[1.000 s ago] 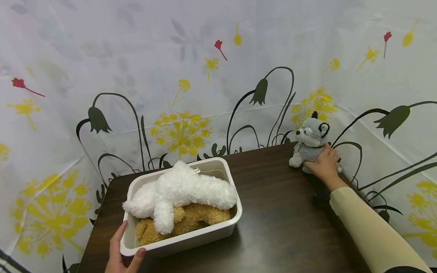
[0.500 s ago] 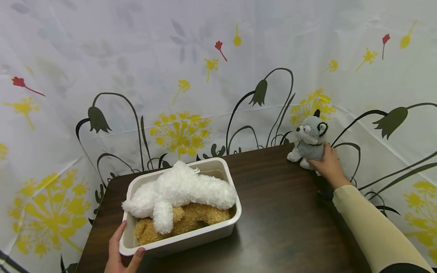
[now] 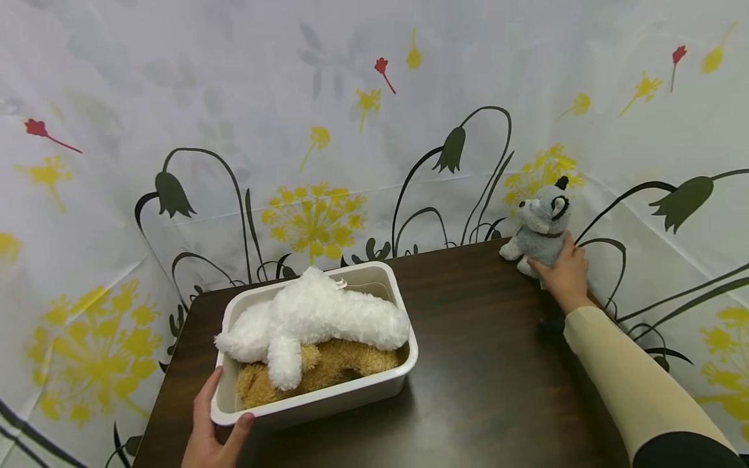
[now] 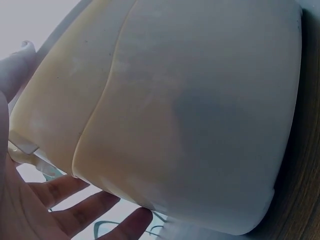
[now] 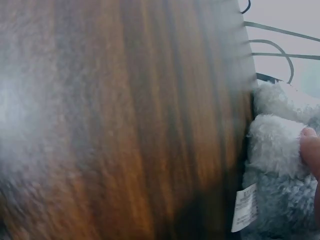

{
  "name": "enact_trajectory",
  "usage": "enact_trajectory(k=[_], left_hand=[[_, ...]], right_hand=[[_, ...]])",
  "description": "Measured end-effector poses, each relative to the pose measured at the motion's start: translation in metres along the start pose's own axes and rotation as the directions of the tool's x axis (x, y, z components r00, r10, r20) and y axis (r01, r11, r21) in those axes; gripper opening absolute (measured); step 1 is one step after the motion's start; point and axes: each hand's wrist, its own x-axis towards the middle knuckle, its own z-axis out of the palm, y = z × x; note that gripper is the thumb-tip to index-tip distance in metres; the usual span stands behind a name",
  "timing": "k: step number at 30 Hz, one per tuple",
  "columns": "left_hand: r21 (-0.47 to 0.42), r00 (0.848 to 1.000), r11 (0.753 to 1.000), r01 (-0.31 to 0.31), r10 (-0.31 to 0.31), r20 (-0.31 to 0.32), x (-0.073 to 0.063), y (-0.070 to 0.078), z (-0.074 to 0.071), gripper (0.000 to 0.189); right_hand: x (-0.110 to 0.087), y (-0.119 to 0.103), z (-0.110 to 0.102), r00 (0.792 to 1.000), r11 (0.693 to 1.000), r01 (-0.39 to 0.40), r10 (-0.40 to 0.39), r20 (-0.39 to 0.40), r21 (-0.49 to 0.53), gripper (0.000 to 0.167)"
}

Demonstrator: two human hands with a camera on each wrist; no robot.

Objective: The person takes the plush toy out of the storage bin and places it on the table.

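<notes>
At the far right of the head view, my right hand grips a grey and white plush dog by its lower back. The dog leans back a little, its nose to the left, at the table's far right corner. In the right wrist view its pale fur and a white label show beside my thumb. My left hand holds the near left corner of a white plastic bin, thumb at the front rim and fingers along the side. A white plush toy lies in it over a brown one.
The dark wooden table carries the bin on its left half. A curtain printed with flowers hangs close behind the table and along its right side. A small dark object sits by my right wrist, near the right edge.
The plush dog has tipped back in my right hand, its head shifting right and its nose rising. The head view has shifted slightly. My left hand keeps its place on the bin.
</notes>
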Motion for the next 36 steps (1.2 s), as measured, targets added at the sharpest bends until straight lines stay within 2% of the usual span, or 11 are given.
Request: enact_trajectory(k=[7,11,16,19,22,24,27,29,31,33,36], left_hand=[[-0.016,1.0,1.0,-0.007,0.007,0.019,0.007,0.0,0.002,0.095],[-0.016,1.0,1.0,-0.001,0.002,0.024,0.008,0.001,0.002,0.095],[-0.007,1.0,1.0,0.019,-0.018,0.02,0.006,0.003,0.002,0.095],[0.011,0.999,0.999,0.039,-0.04,0.021,0.007,0.004,0.003,0.095],[0.03,0.998,0.998,0.056,-0.056,0.031,0.009,0.004,0.002,0.095],[0.034,0.998,0.998,0.059,-0.06,0.035,0.01,0.004,0.001,0.096],[0.027,0.998,0.998,0.054,-0.055,0.026,0.01,0.005,0.001,0.096],[0.009,0.999,0.999,0.049,-0.049,0.017,0.01,0.006,0.001,0.096],[-0.009,0.999,0.999,0.044,-0.044,0.007,0.008,0.006,0.002,0.096],[-0.023,0.999,0.999,0.049,-0.05,-0.005,0.006,0.006,0.003,0.095],[-0.024,0.998,0.998,0.065,-0.066,-0.023,0.004,0.005,0.003,0.094]], right_hand=[[0.004,-0.004,-0.013,1.0,1.0,0.005,-0.005,0.028,0.015,0.114],[-0.005,-0.013,-0.017,0.999,0.999,-0.041,0.04,0.036,0.032,0.116],[-0.022,-0.055,-0.029,0.985,0.984,-0.173,0.173,0.016,0.031,0.13],[-0.037,-0.098,-0.042,0.984,0.976,-0.166,0.173,-0.046,0.14,0.123],[-0.056,-0.152,-0.058,0.99,0.961,-0.042,0.076,-0.116,0.272,0.112],[-0.069,-0.193,-0.07,0.993,0.942,0.055,-0.016,-0.118,0.331,0.106],[-0.087,-0.25,-0.089,0.99,0.913,0.144,-0.135,-0.05,0.382,0.099],[-0.098,-0.283,-0.098,0.978,0.894,0.174,-0.205,0.032,0.413,0.096],[-0.106,-0.308,-0.101,0.957,0.88,0.204,-0.271,0.101,0.43,0.092],[-0.114,-0.329,-0.098,0.924,0.855,0.249,-0.35,0.152,0.456,0.089],[-0.127,-0.353,-0.086,0.844,0.806,0.351,-0.493,0.212,0.476,0.088]])
